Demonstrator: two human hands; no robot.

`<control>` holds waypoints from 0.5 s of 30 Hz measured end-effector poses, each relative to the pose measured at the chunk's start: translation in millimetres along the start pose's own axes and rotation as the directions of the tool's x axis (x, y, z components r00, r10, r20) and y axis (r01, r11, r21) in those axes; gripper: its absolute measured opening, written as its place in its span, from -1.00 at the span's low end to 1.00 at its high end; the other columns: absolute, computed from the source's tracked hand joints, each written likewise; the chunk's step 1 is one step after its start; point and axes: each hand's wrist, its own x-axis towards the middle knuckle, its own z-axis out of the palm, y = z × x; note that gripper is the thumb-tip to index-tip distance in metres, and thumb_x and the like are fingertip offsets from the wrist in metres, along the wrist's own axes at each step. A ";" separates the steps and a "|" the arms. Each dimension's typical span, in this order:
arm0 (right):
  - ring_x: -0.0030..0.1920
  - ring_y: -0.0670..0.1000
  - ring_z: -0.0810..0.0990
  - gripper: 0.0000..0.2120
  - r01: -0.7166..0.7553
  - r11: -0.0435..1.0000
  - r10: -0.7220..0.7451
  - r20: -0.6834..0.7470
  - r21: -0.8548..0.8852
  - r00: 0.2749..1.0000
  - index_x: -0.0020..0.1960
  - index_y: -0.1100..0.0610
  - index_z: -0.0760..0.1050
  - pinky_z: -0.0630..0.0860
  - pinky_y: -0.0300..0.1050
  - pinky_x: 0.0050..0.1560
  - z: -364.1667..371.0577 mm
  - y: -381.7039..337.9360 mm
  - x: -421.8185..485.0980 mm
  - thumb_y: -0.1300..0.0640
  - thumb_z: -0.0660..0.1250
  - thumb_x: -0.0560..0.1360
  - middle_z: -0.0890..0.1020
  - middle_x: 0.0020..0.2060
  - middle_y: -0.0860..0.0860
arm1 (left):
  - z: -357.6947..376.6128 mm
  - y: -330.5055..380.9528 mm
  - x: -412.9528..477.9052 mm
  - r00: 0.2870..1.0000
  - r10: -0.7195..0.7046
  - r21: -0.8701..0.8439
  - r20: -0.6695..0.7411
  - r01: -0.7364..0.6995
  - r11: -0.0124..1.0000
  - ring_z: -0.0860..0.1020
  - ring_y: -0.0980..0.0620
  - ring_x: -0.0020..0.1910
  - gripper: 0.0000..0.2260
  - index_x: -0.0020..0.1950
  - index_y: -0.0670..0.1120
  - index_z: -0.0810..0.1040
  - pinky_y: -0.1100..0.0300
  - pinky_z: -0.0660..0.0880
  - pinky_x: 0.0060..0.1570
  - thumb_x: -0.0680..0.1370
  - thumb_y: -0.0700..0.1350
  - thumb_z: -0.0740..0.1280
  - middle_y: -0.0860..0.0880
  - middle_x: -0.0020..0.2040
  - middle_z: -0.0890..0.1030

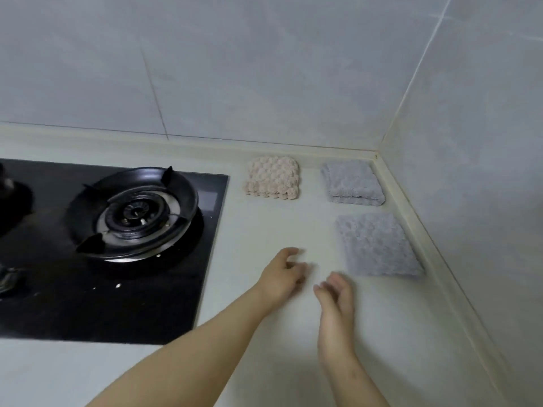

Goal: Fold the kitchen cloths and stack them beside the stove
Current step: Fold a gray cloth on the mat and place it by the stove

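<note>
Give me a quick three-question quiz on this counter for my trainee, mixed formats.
1. How many folded cloths lie on the counter?
2. True or false: the left hand grips a cloth.
3. What colour is the cloth nearest the stove? A beige, B grey, C white.

Key
1. Three, lying apart and not stacked: beige cloth, far grey cloth, near grey cloth.
2. False. The left hand and the right hand both hold nothing.
3. A.
</note>
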 end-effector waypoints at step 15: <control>-0.03 0.03 0.52 -0.82 -0.057 0.942 0.243 0.554 -0.332 0.796 0.04 0.10 0.48 0.46 -0.08 0.08 266.4 64.7 -257.8 0.30 0.21 0.50 0.54 -0.03 0.06 | -314.2 -85.7 -281.1 0.711 -0.078 -0.248 -0.699 -0.139 0.959 0.61 0.03 -0.08 -0.86 -0.01 -0.01 0.54 0.12 0.53 0.03 0.56 -0.20 0.22 -0.04 -0.07 0.61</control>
